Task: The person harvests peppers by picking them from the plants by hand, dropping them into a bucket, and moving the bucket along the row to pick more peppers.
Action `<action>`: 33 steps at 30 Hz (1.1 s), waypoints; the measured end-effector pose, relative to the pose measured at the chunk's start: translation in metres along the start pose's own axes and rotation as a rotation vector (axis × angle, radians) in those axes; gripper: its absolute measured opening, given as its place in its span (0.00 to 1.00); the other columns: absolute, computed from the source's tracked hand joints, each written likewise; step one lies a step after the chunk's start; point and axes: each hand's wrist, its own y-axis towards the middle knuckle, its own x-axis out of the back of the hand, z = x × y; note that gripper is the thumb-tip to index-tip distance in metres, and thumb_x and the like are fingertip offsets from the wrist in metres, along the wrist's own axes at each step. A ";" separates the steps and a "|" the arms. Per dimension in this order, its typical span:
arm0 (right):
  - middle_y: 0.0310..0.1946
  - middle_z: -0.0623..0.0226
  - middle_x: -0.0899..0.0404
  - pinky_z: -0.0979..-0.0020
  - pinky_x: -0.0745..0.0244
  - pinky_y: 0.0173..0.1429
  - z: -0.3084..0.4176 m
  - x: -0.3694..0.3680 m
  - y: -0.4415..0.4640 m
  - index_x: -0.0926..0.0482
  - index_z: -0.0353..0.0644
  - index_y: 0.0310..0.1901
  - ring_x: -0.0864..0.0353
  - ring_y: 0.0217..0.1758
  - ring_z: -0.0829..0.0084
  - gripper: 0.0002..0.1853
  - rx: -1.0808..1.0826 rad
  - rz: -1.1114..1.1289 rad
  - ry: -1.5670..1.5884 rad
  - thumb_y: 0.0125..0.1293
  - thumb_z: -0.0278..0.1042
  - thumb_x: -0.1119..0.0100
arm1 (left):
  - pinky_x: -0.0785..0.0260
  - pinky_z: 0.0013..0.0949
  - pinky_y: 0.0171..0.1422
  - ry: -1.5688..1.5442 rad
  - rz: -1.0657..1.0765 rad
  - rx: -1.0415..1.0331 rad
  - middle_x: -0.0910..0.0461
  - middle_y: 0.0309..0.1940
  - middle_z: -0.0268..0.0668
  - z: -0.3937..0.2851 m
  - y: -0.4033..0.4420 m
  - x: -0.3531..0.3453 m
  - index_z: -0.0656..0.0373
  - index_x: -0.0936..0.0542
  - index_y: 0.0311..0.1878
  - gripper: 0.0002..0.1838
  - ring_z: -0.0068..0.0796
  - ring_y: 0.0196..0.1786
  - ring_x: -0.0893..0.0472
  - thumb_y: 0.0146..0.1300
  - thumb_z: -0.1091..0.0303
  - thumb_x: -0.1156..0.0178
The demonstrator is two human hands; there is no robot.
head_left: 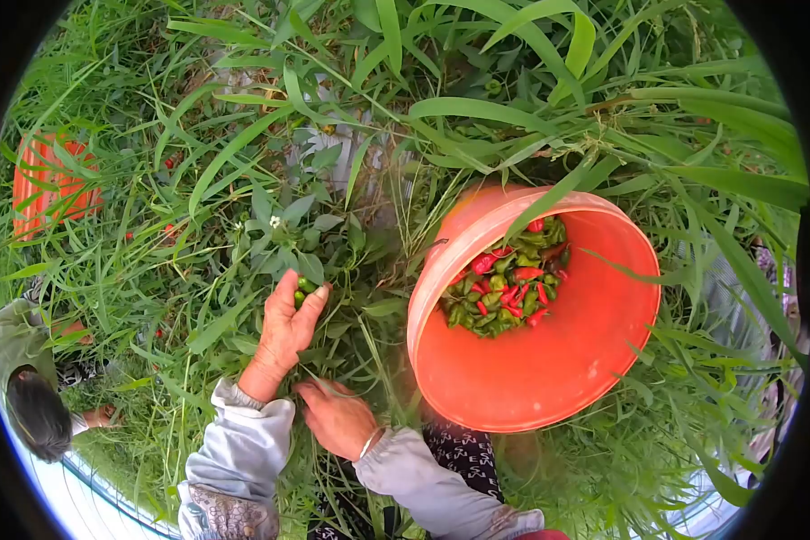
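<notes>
My left hand [284, 331] reaches into a leafy pepper plant [288, 241] with a small white flower. Its thumb and forefinger are closed around small green peppers [303, 290], which show between the fingertips. Lower and to the right, my right hand [339, 419] is down among the leaves, its fingers curled and partly hidden, so what it touches cannot be made out. To the right of both hands, an orange bucket [549, 378] leans with its mouth toward me. Red and green peppers [510, 281] lie inside it.
Tall grass [549, 117] surrounds the plants, and some long blades cross the bucket's rim. Another orange container [52, 184] stands in the grass at far left. Below it, another person [29, 378] bends over the plants. Torn grey plastic sheeting [342, 157] covers some ground.
</notes>
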 end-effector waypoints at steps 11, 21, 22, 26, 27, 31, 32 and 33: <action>0.54 0.51 0.31 0.61 0.30 0.54 -0.004 0.035 0.018 0.42 0.49 0.63 0.28 0.54 0.54 0.32 -0.054 -0.422 0.372 0.54 0.21 0.52 | 0.31 0.32 0.43 0.103 0.061 0.090 0.24 0.35 0.41 -0.036 -0.046 0.002 0.61 0.28 0.41 0.08 0.36 0.37 0.23 0.59 0.72 0.43; 0.48 0.52 0.26 0.60 0.28 0.50 -0.028 0.028 0.023 0.37 0.49 0.59 0.25 0.49 0.52 0.27 -0.179 -0.153 0.408 0.56 0.21 0.53 | 0.37 0.49 0.56 0.632 0.111 -0.216 0.23 0.36 0.37 -0.035 -0.072 -0.006 0.58 0.28 0.42 0.16 0.40 0.42 0.23 0.49 0.75 0.38; 0.48 0.52 0.26 0.60 0.28 0.50 -0.029 0.026 0.023 0.37 0.49 0.59 0.25 0.49 0.52 0.27 -0.181 -0.150 0.407 0.56 0.21 0.53 | 0.46 0.53 0.64 0.598 0.137 -0.242 0.23 0.35 0.36 -0.032 -0.069 -0.005 0.58 0.29 0.40 0.14 0.37 0.40 0.23 0.50 0.76 0.39; 0.42 0.55 0.22 0.61 0.26 0.44 -0.035 0.026 0.025 0.32 0.47 0.54 0.22 0.41 0.52 0.23 -0.190 -0.216 0.259 0.53 0.27 0.47 | 0.46 0.52 0.65 0.591 0.169 -0.295 0.23 0.30 0.32 -0.063 -0.069 0.000 0.57 0.30 0.38 0.12 0.38 0.39 0.23 0.52 0.70 0.38; 0.42 0.55 0.22 0.60 0.27 0.44 -0.034 0.035 0.025 0.32 0.47 0.53 0.22 0.42 0.52 0.22 -0.217 -0.117 0.305 0.54 0.28 0.46 | 0.46 0.52 0.65 0.592 0.177 -0.298 0.23 0.30 0.32 -0.070 -0.066 0.002 0.57 0.30 0.38 0.12 0.38 0.39 0.23 0.52 0.70 0.38; 0.43 0.53 0.23 0.60 0.27 0.45 -0.030 0.022 0.030 0.33 0.44 0.53 0.22 0.43 0.53 0.20 -0.293 -0.026 0.245 0.57 0.30 0.45 | 0.31 0.36 0.51 0.172 0.186 -0.068 0.25 0.43 0.43 -0.083 -0.023 0.009 0.62 0.30 0.34 0.05 0.36 0.48 0.24 0.54 0.75 0.45; 0.45 0.52 0.24 0.60 0.28 0.49 -0.025 0.023 0.029 0.34 0.41 0.54 0.24 0.46 0.54 0.21 -0.275 -0.048 0.204 0.57 0.30 0.46 | 0.32 0.31 0.50 0.045 0.161 -0.063 0.26 0.46 0.41 -0.082 -0.003 0.005 0.62 0.29 0.34 0.03 0.31 0.48 0.24 0.55 0.77 0.48; 0.45 0.52 0.24 0.60 0.28 0.49 -0.025 0.021 0.027 0.34 0.41 0.54 0.24 0.46 0.54 0.21 -0.272 -0.054 0.202 0.57 0.30 0.46 | 0.32 0.28 0.49 0.032 0.211 -0.074 0.26 0.46 0.40 -0.079 0.018 0.006 0.62 0.29 0.35 0.03 0.28 0.47 0.24 0.56 0.78 0.48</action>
